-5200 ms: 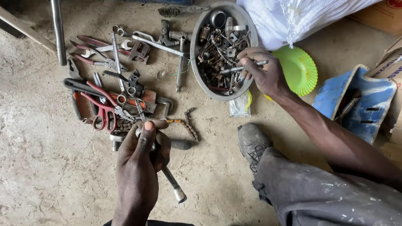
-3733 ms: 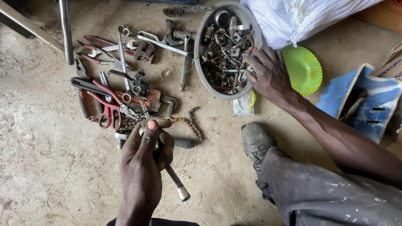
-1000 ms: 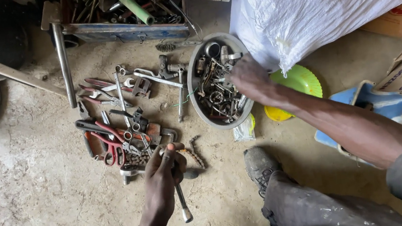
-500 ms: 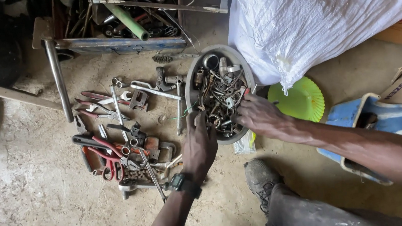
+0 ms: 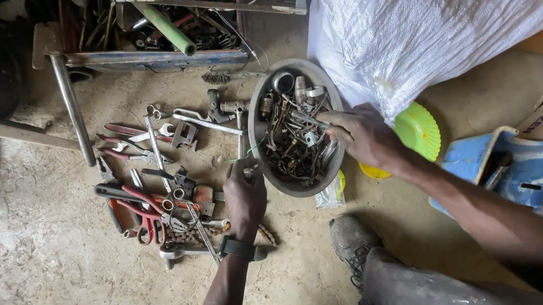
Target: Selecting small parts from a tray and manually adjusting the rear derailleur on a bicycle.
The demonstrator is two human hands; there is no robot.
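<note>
My left hand (image 5: 245,198) sits at six o'clock of the tool pile's right edge, fingers curled at the bowl's (image 5: 258,140) left rim, though I cannot tell whether they pinch anything. At nine o'clock of that hand lie red pliers (image 5: 145,214) and spanners (image 5: 154,140) on the floor (image 5: 38,274). Farther on, my right hand (image 5: 357,136) reaches over the bowl's three o'clock rim, fingertips closed on small metal bits (image 5: 296,137); a white sack (image 5: 432,24) lies at twelve o'clock beyond it.
</note>
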